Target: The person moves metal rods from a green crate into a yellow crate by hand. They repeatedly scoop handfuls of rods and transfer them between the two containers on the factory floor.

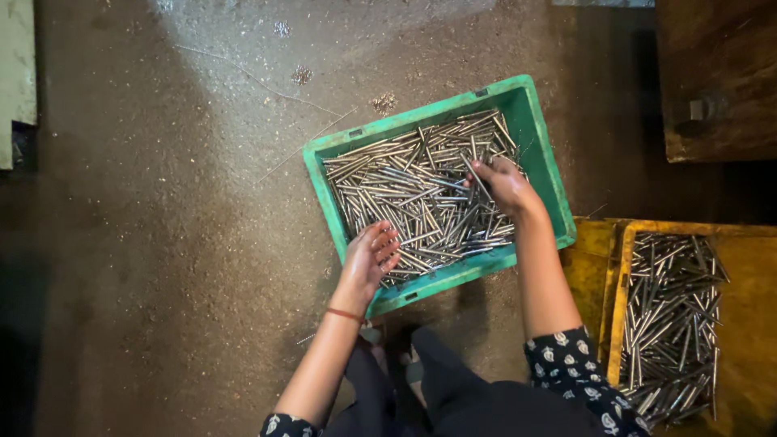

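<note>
Gritty concrete floor (162, 243), green crate (538, 154) of steel pins (405, 186), my left hand (371, 257) flat and open on them, my right hand (506, 184) with its grip pinching one pin (477, 180)

You are in a metal workshop or small factory. You squat over a rough, stained concrete floor (162, 243) strewn with grit and stray wire. A green crate (538, 154) before you is heaped with plain steel rods (421, 194), and a yellow crate (619, 267) beside it holds more. A worn wooden bench (716, 73) stands near.
</note>
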